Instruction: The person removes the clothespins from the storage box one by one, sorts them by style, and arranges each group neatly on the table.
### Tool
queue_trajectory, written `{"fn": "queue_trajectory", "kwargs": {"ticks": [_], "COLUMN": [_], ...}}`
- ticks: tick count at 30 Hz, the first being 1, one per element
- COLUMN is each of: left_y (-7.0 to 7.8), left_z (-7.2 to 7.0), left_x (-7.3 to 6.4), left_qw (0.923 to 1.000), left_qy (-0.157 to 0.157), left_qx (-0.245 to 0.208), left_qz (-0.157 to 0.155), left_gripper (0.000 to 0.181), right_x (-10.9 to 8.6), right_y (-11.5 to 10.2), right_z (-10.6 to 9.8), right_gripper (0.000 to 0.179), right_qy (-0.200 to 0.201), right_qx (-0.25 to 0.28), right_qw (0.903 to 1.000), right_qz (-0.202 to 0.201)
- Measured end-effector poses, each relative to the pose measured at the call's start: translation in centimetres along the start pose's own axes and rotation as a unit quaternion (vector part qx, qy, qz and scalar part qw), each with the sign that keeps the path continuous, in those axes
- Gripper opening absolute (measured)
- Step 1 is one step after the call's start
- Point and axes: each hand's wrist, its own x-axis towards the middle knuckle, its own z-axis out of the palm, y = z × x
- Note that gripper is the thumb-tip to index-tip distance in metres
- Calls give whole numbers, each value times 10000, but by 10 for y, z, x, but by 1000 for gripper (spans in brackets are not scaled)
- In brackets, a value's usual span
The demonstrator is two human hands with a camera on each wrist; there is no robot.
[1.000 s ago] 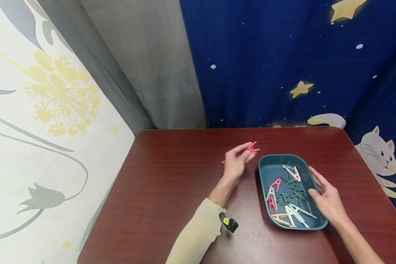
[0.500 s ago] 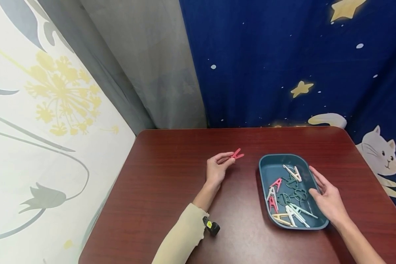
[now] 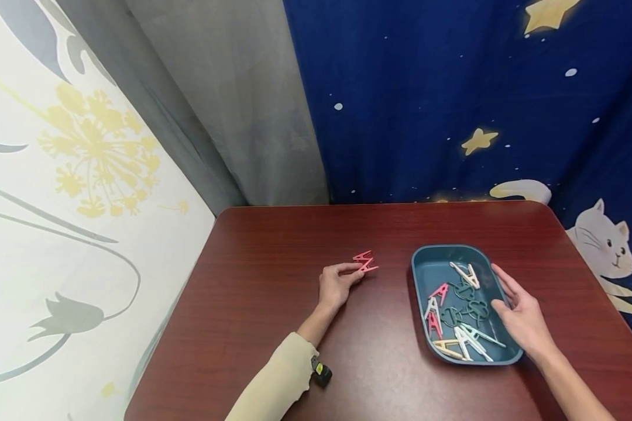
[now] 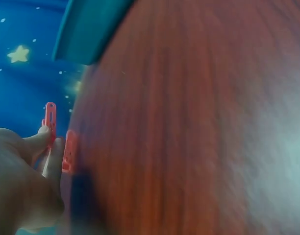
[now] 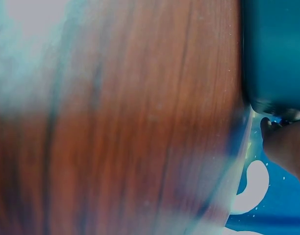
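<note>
Thumb and fingertips of my left hand (image 3: 336, 287) pinch a pink clothespin (image 3: 368, 267), left of the tray. A second pink clothespin (image 3: 361, 256) lies on the table right behind the held one, and they overlap in the head view. In the left wrist view the held clothespin (image 4: 50, 115) stands up between the fingertips. My right hand (image 3: 526, 318) grips the right rim of a dark teal tray (image 3: 436, 272), thumb over the edge and fingers along the outer wall. The right wrist view catches only the tray's outside wall (image 5: 282, 54) and part of the hand.
Inside the tray lie pink clothespins (image 3: 440, 293), several white and cream clothespins (image 3: 466, 275), and dark green ring-like pieces (image 3: 476, 311). The reddish-brown table (image 3: 263, 280) meets a blue star-patterned curtain (image 3: 426, 105) at its far edge.
My left hand has moved left and toward me with the pink clothespin, away from the tray to the other pink clothespin. My right hand and the tray stay put.
</note>
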Motion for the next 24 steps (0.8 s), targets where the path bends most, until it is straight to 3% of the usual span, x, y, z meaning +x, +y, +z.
{"fn": "queue_trajectory", "kwargs": {"ticks": [7,24], "left_y": [-9,-18], "left_z": [-4,0], "left_x": [-3,-1], "left_qw": [9978,9901], "left_qy": [-276,-217], "left_qx": [474,1173], "left_qz": [363,740], "left_gripper": [14,14], "right_x": [0,0], "right_y": [1,-2], "right_z": [0,-1], "right_gripper": [73,72], "right_qy": [-15,-15], "right_qx": [0,51], "right_qw": [10000,10000], "right_qz": [30,-28]}}
